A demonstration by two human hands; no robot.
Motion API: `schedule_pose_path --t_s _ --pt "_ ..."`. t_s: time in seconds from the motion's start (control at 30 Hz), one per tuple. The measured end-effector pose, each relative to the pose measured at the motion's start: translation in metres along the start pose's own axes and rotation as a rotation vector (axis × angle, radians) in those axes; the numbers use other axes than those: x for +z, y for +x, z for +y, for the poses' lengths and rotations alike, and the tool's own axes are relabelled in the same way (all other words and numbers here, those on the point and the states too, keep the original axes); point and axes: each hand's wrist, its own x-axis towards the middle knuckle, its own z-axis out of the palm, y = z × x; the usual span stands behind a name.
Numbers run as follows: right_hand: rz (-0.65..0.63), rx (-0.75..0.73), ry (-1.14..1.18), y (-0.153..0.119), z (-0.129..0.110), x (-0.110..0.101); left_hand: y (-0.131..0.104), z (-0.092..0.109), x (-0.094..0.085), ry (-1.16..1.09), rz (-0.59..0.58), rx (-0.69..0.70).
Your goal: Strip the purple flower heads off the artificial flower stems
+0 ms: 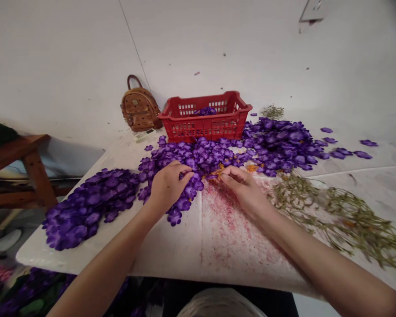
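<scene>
Purple flower pieces point(204, 154) lie in a wide heap across the middle of the table. My left hand point(170, 182) is over the near left part of this heap, thumb and forefinger pinched near a purple piece; what they grip is too small to make out. To the right, my right hand point(239, 180) pinches a small yellow flower centre point(219, 171) at the heap's near edge. More yellow bits point(251, 168) lie just beyond it. Thin green stems point(359, 215) are spread to the right of my right forearm.
A red crate point(204, 125) with some purple pieces inside stands at the back, beside a brown backpack point(140, 108). Other purple piles lie at left point(92, 202) and back right point(284, 141). A wooden frame point(38, 176) stands left of the white table point(185, 259).
</scene>
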Motion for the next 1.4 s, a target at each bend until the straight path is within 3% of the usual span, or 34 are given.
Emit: schedule_pose_path --t_s 0.07,0.27,0.4,0.5,0.63,0.9,1.2,1.3,1.4 --pt "-0.033 -0.075 -0.096 -0.002 -0.006 0.0 -0.002 0.006 0.0 -0.017 0.034 -0.04" --pt "-0.098 -0.243 -0.219 -0.009 -0.017 0.002 0.001 0.023 0.012 -0.519 -0.151 -0.192" --pt "-0.045 -0.3 -0.299 -0.008 -0.014 0.0 0.001 0.024 0.023 -0.679 -0.082 -0.252" --pt "-0.019 -0.226 -0.274 -0.006 -0.012 -0.002 -0.001 0.025 0.026 -0.696 -0.081 -0.246" --pt "-0.081 -0.119 -0.255 -0.004 -0.008 -0.003 -0.002 0.03 0.027 -0.715 -0.11 -0.239" --pt "-0.087 -0.127 -0.362 -0.003 -0.007 -0.003 -0.006 0.035 0.032 -0.749 -0.086 -0.272" --pt "-0.105 -0.126 -0.371 -0.002 -0.008 -0.003 -0.011 0.042 0.034 -0.738 -0.054 -0.208" --pt "-0.116 -0.075 -0.246 -0.003 -0.006 -0.003 -0.01 0.041 0.033 -0.822 -0.091 -0.193" --pt "-0.117 0.048 0.039 -0.004 -0.006 -0.002 -0.01 0.037 0.035 -0.839 -0.068 -0.163"
